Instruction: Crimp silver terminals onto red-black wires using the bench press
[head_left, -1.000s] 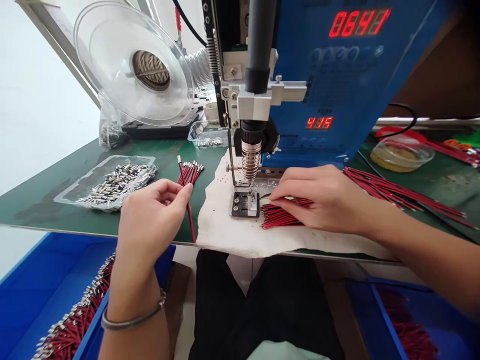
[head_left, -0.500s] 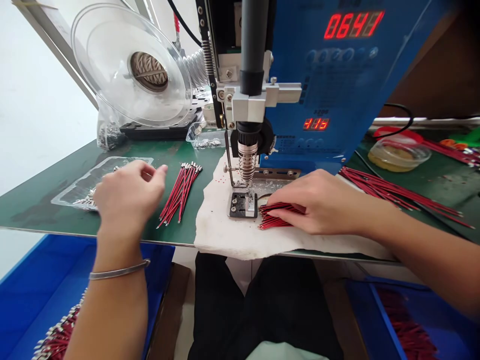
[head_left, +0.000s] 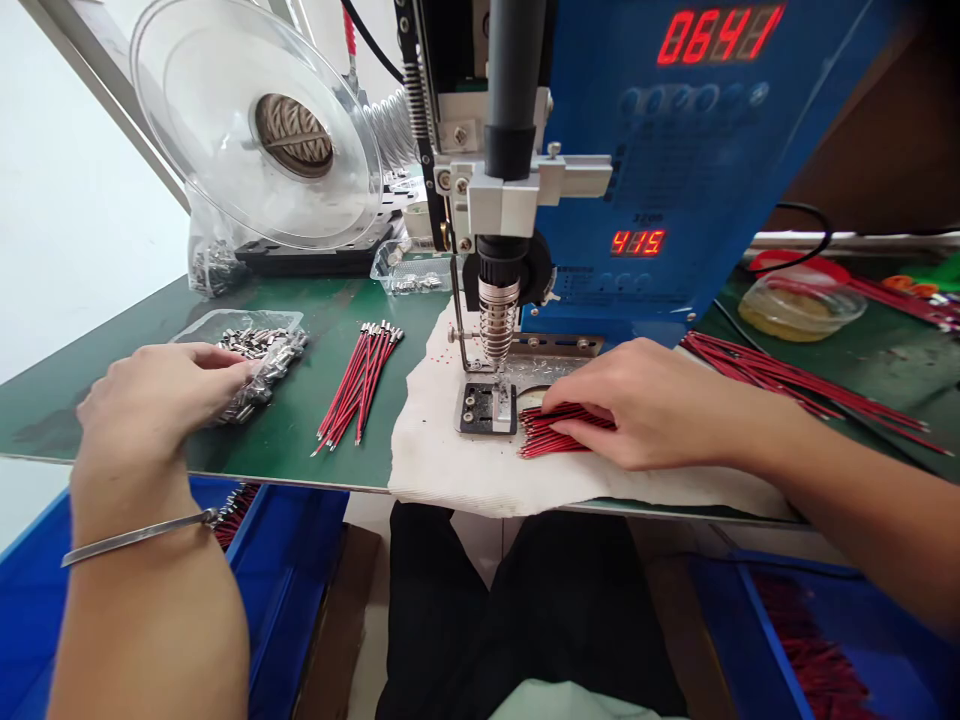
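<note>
Head cam: right hand (head_left: 637, 405) grips wires (head_left: 546, 434), probably light, bendy, best pinched near tips; can't tell whether left hand (head_left: 161, 395) has metal caps (head_left: 279, 358).

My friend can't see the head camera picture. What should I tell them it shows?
A person's left hand is at a clear tray of small metal parts, and the right hand is on a bundle of red and black wires on a pale cloth. Behind stands a blue machine with glowing red numbers.
</note>
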